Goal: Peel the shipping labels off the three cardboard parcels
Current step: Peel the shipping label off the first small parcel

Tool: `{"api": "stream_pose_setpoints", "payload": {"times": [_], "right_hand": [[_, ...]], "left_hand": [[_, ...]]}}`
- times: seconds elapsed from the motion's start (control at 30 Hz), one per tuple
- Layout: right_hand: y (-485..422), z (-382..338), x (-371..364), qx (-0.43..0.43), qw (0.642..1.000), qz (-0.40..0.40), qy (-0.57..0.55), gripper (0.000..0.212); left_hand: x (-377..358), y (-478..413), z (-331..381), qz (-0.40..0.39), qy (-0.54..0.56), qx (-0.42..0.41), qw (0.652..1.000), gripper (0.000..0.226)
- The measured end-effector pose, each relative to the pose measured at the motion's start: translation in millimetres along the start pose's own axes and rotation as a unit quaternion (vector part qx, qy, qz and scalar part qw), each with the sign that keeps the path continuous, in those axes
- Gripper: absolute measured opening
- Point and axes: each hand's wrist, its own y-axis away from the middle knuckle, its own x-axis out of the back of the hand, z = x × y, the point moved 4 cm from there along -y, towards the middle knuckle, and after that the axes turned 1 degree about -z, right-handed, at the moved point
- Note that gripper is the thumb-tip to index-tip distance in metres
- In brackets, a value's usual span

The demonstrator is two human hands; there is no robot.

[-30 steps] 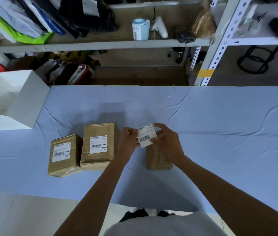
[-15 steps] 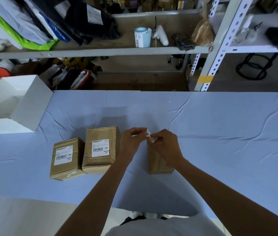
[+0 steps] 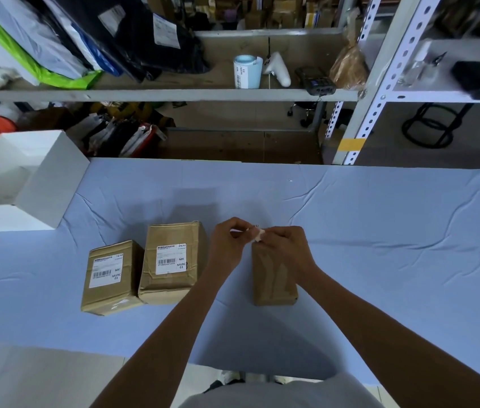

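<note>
Three brown cardboard parcels lie on a blue cloth. The left parcel [image 3: 112,278] and the middle parcel [image 3: 172,262] each carry a white barcode label on top. The right parcel [image 3: 274,279] has a bare top. Just above its far end, my left hand [image 3: 228,245] and my right hand [image 3: 284,250] meet and pinch a crumpled white label [image 3: 255,233] between their fingertips. Most of that label is hidden by my fingers.
A white open box [image 3: 29,178] stands at the table's far left corner. Behind the table are metal shelves with a label roll [image 3: 246,70], a white scanner [image 3: 277,69], a black handheld device [image 3: 315,82] and several plastic mailers.
The peeled label was flat with its barcode showing a second ago. My hands have folded and crumpled it into a small wad. The view has also tilted slightly.
</note>
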Motion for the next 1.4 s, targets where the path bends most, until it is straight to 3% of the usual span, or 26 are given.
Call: {"api": "stream_pose_setpoints", "payload": {"times": [0.13,0.27,0.4,0.53,0.63,0.73,0.83,1.03,1.17,1.27,1.4], "right_hand": [[1,-2,-3,0.021,0.999,-0.013,0.044,0.012],[-2,-1,4,0.019,1.000,0.015,0.011,0.002],[-9,-3,12,0.030,0.992,0.047,0.109,0.007],[-13,-8,12,0.047,0.982,0.047,0.175,0.010],[-17,-12,10,0.047,0.975,0.040,0.213,0.012],[-17,-14,8,0.062,0.966,0.047,0.245,0.006],[-14,-16,11,0.084,0.968,0.070,0.227,0.004],[-6,-16,6,0.118,0.973,0.029,0.197,0.015],[-1,-18,2,0.098,0.983,0.073,0.139,0.014],[3,-18,-1,0.080,0.990,0.089,0.074,0.011],[3,-16,-4,0.067,0.989,0.117,0.068,0.009]], "left_hand": [[3,0,0,0.005,-0.036,-0.026,0.999,0.023],[-2,3,1,-0.009,-0.041,-0.032,0.999,0.033],[-5,2,5,-0.052,-0.038,-0.039,0.997,0.015],[-6,5,5,-0.048,0.014,0.006,0.999,0.006],[-9,7,3,-0.035,0.040,0.048,0.997,0.021],[-10,5,8,-0.017,0.043,0.066,0.997,0.007],[-9,2,11,-0.024,0.060,0.067,0.996,0.010],[-2,-8,10,-0.014,-0.013,0.027,0.999,0.011],[-5,-12,16,-0.024,-0.055,0.026,0.998,0.011],[-9,-14,24,-0.038,-0.087,0.044,0.994,0.022],[-17,-15,34,-0.077,-0.071,0.085,0.991,0.036]]}}
